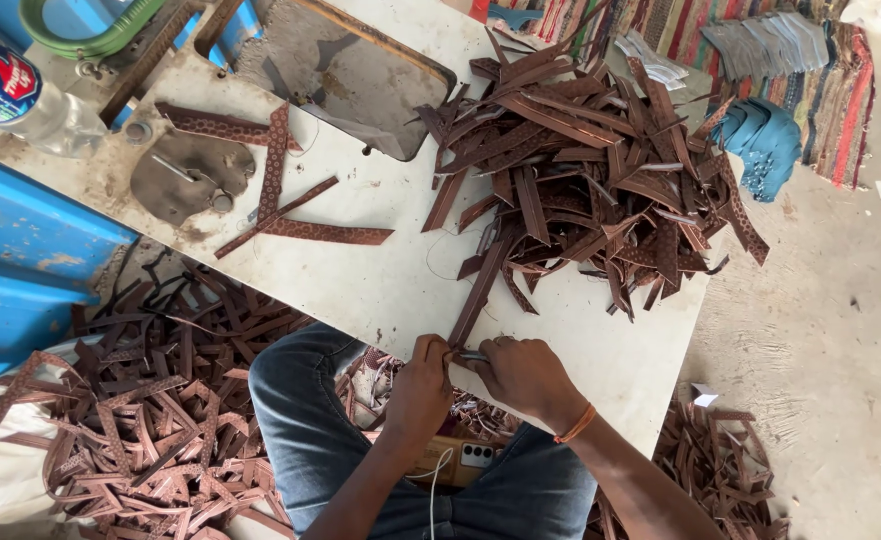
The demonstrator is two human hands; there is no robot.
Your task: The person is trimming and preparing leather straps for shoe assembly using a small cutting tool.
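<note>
My left hand (420,385) and my right hand (522,378) meet at the near edge of a white table (380,290). Together they pinch the near end of a long brown leather strip (480,290) that runs up toward a big heap of similar brown strips (590,160). A small metal tool (470,356) shows between the fingers of my right hand. An orange band circles my right wrist. My knees in blue jeans (300,400) are under the table edge.
Three loose patterned strips (280,200) and a flat grey metal piece (185,175) lie at the table's left. A plastic bottle (20,95) lies far left. Cut strips (140,420) cover the floor at left and right. Teal pieces (765,140) sit by a striped rug.
</note>
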